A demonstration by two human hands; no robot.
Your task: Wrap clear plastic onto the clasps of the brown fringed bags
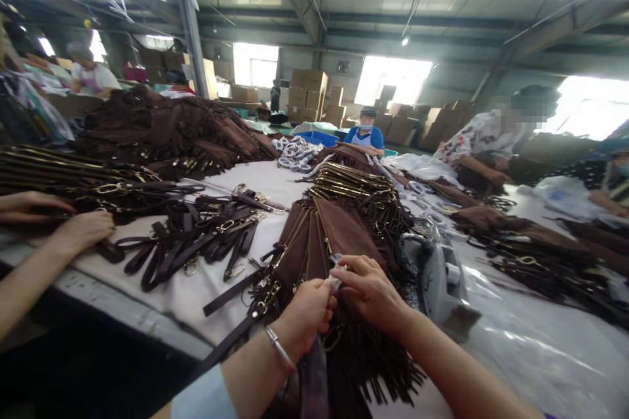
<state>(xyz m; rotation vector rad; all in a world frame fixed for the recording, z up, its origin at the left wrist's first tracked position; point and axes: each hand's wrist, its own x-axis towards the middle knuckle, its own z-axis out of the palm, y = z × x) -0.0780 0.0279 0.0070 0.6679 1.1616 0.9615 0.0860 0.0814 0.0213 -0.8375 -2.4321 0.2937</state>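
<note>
My left hand point(309, 314), with a metal bangle on its wrist, is closed in a pinch. My right hand point(371, 285) meets it, thumb and fingers bent together. Between their fingertips is a small piece of clear plastic wrap point(335, 281), partly covered by the fingers. Both hands are over a fanned stack of brown fringed pouches point(302, 245) with gold zippers. Dark wrist straps with gold clasps point(265, 301) stick out from the stack's left side. Fringe point(378, 366) hangs below my right hand.
Loose dark straps point(196, 236) lie left of the pouches, near a co-worker's hands point(81, 232). Gold-edged pouches point(351, 182) are piled beyond. A white tape dispenser point(442, 281) and plastic sheeting point(550, 340) are at right. Several people work around the table.
</note>
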